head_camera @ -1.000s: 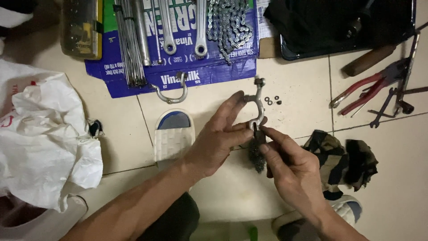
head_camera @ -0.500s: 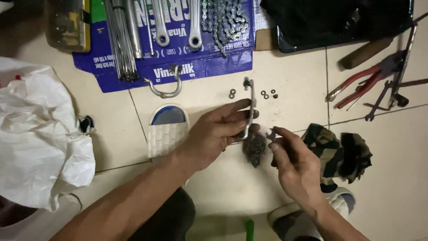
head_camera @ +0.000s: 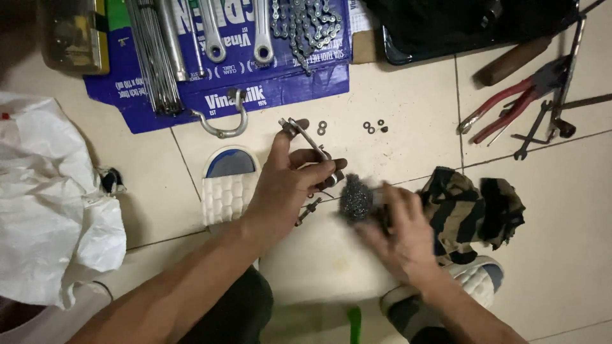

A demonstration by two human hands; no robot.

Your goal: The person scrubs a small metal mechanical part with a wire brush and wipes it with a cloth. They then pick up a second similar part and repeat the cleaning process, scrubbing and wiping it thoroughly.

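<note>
**Metal part and steel wool held over a tiled floor**

The cream tiled floor (head_camera: 408,76) carries everything. At nine o'clock lies a crumpled white plastic bag (head_camera: 44,204). At twelve, a blue printed carton sheet (head_camera: 268,95) holds a bundle of spokes (head_camera: 153,57), two crank arms (head_camera: 261,28) and a bicycle chain (head_camera: 306,22). A dark tray (head_camera: 459,32) sits at one o'clock; red-handled pliers (head_camera: 510,105) lie at two. A camouflage rag (head_camera: 468,210) rests at three, just beside the right hand (head_camera: 398,236), which grips a steel wool pad (head_camera: 355,199). The left hand (head_camera: 290,185) pinches a slim metal bracket (head_camera: 309,150) at centre. Small washers (head_camera: 376,126) lie just above.
</note>
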